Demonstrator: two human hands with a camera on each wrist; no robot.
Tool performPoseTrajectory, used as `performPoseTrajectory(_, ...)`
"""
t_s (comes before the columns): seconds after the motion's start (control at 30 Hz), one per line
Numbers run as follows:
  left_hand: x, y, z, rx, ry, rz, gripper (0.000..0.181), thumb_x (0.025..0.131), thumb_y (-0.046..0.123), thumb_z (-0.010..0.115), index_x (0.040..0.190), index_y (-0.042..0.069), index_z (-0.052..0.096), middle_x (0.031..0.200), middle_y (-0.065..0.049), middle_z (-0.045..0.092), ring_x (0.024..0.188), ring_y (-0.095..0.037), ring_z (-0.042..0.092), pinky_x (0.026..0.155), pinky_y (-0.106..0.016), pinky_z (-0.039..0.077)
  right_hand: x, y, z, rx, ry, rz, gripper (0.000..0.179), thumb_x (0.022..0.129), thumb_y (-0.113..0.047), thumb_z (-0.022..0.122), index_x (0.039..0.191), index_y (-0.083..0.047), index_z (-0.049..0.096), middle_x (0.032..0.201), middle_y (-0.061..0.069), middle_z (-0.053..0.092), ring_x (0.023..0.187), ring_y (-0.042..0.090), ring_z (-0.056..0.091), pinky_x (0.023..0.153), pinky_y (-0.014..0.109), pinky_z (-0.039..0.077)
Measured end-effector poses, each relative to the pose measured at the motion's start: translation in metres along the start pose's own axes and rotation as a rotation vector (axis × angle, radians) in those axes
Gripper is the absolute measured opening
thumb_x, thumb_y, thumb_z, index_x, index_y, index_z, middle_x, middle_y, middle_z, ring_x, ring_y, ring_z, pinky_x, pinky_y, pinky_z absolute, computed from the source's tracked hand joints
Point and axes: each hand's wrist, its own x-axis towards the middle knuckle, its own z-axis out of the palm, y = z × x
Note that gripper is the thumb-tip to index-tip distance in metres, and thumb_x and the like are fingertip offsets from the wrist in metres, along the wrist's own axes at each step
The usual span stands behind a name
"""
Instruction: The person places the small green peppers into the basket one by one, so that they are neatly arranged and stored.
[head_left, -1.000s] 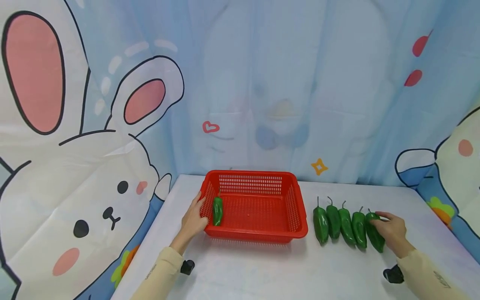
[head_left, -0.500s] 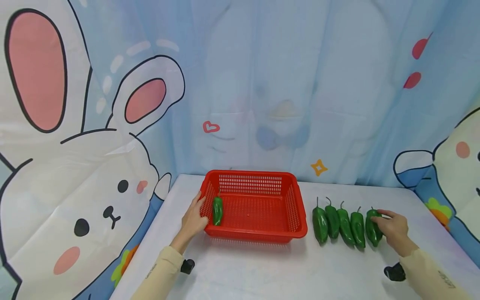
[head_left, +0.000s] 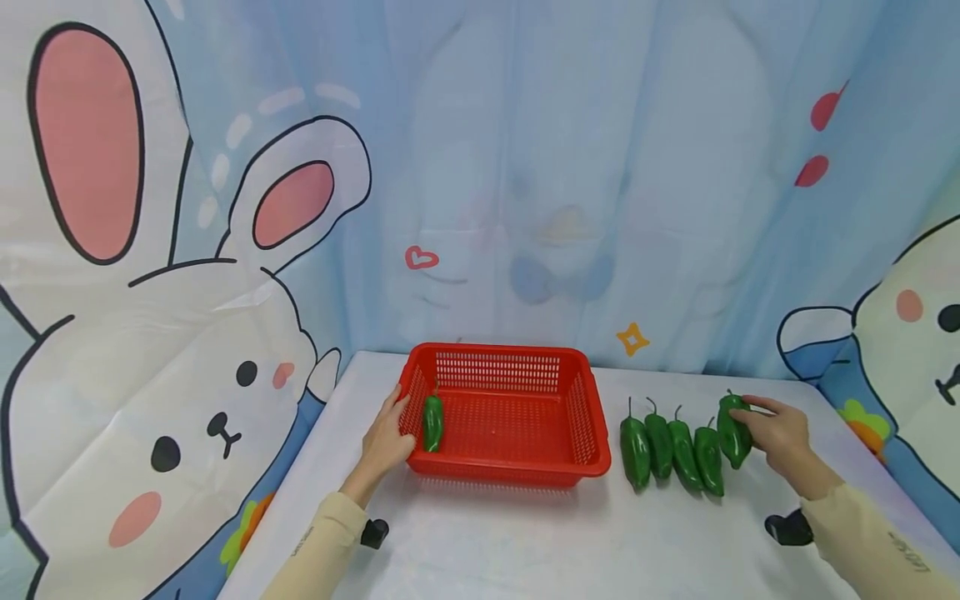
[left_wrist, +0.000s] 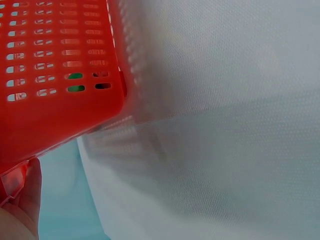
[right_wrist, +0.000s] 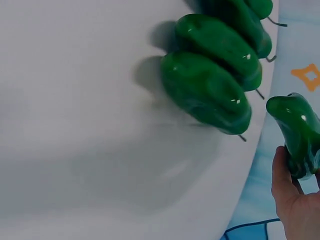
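Note:
My left hand [head_left: 385,437] grips the left rim of a red plastic basket [head_left: 517,468] with slotted walls. In the left wrist view, fingers curl over the rim of the basket [left_wrist: 55,117]. One green chili pepper [head_left: 433,423] lies inside, along the basket's left wall. Off to the right, my right hand [head_left: 782,432] pinches another green pepper [head_left: 732,433] between thumb and fingers. The right wrist view has this held pepper [right_wrist: 300,127] raised off the table, apart from the others. Several green peppers [head_left: 684,454] lie side by side between the basket and my right hand, stems pointing away.
A white-covered table [head_left: 525,542] carries everything. Behind it hangs a light blue curtain [head_left: 480,167] printed with cartoon rabbits. Dark wrist-worn devices [head_left: 789,527] sit below both forearms.
My right hand has lifted the rightmost pepper off the table and shifted it slightly away from me and leftward. My left hand and the basket stay in place.

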Motion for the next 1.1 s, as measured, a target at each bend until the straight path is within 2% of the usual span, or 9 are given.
performPoseTrajectory(0.2,-0.001,0.001,-0.002,-0.008,-0.005,-0.002,0.075,0.071,0.000,0.056,0.145,-0.004,0.044,0.160,-0.012,0.028,0.143,-0.033,0.033,0.103,-0.059,0.038,-0.008,-0.019,0.009,0.016,-0.021,-0.030,0.063,0.096,-0.018,0.057,0.147,0.012,0.033,0.143,0.041,0.035,0.069,0.000,0.054,0.064,0.030,0.058)
performPoseTrajectory(0.43,0.000,0.001,-0.002,-0.011,-0.008,-0.006,0.075,0.071,0.000,0.055,0.145,-0.004,0.044,0.160,-0.012,0.027,0.143,-0.034,0.031,0.104,-0.059,0.037,-0.019,-0.043,0.030,0.024,-0.060,-0.088,0.062,0.097,-0.018,0.058,0.147,0.010,0.036,0.144,0.038,0.038,0.076,-0.001,0.055,0.092,0.049,0.049)
performPoseTrajectory(0.6,-0.001,0.002,-0.001,-0.020,-0.016,-0.006,0.075,0.072,-0.001,0.056,0.145,-0.004,0.043,0.160,-0.013,0.027,0.144,-0.034,0.030,0.105,-0.059,0.036,-0.030,-0.061,0.047,0.032,-0.108,-0.134,0.062,0.097,-0.022,0.058,0.147,0.007,0.037,0.144,0.036,0.040,0.078,-0.004,0.055,0.093,0.048,0.050)
performPoseTrajectory(0.67,-0.002,0.002,-0.001,-0.015,-0.017,-0.008,0.075,0.072,-0.001,0.056,0.145,-0.004,0.043,0.160,-0.012,0.027,0.144,-0.034,0.031,0.104,-0.059,0.036,-0.034,-0.067,0.054,0.041,-0.130,-0.152,0.062,0.098,-0.023,0.058,0.148,0.007,0.037,0.144,0.036,0.039,0.085,0.005,0.060,0.096,0.050,0.048)
performPoseTrajectory(0.73,-0.002,0.002,-0.001,-0.014,-0.016,-0.008,0.074,0.072,-0.001,0.055,0.145,-0.004,0.044,0.160,-0.011,0.027,0.143,-0.033,0.031,0.104,-0.059,0.037,-0.038,-0.074,0.061,0.054,-0.152,-0.164,0.062,0.098,-0.023,0.058,0.148,0.006,0.036,0.145,0.036,0.038,0.099,0.023,0.064,0.098,0.052,0.045)
performPoseTrajectory(0.8,-0.002,0.002,-0.001,-0.015,-0.013,-0.005,0.074,0.072,0.000,0.055,0.145,-0.004,0.044,0.160,-0.011,0.028,0.143,-0.032,0.032,0.102,-0.058,0.039,-0.041,-0.081,0.067,0.072,-0.173,-0.172,0.062,0.098,-0.023,0.057,0.149,0.006,0.035,0.146,0.036,0.037,0.119,0.038,0.056,0.100,0.054,0.044)
performPoseTrajectory(0.87,-0.002,0.003,-0.001,-0.012,-0.009,0.000,0.075,0.071,0.000,0.055,0.145,-0.003,0.044,0.160,-0.010,0.028,0.143,-0.032,0.033,0.102,-0.058,0.039,-0.043,-0.088,0.074,0.080,-0.187,-0.171,0.062,0.098,-0.022,0.057,0.149,0.005,0.035,0.147,0.035,0.037,0.128,0.043,0.048,0.101,0.054,0.043)
performPoseTrajectory(1.0,-0.002,0.004,-0.002,-0.009,-0.003,0.003,0.075,0.071,0.000,0.055,0.145,-0.003,0.045,0.160,-0.010,0.029,0.142,-0.032,0.033,0.101,-0.058,0.040,-0.046,-0.103,0.088,0.083,-0.204,-0.171,0.060,0.097,-0.022,0.058,0.149,0.003,0.038,0.145,0.033,0.041,0.104,0.022,0.064,0.099,0.051,0.045)
performPoseTrajectory(1.1,-0.003,0.005,-0.003,-0.007,0.000,0.000,0.075,0.071,0.000,0.055,0.144,-0.003,0.045,0.160,-0.010,0.029,0.143,-0.032,0.033,0.101,-0.058,0.040,-0.049,-0.112,0.099,0.101,-0.228,-0.185,0.060,0.097,-0.020,0.059,0.148,0.003,0.039,0.145,0.033,0.042,0.094,0.011,0.064,0.098,0.050,0.047)
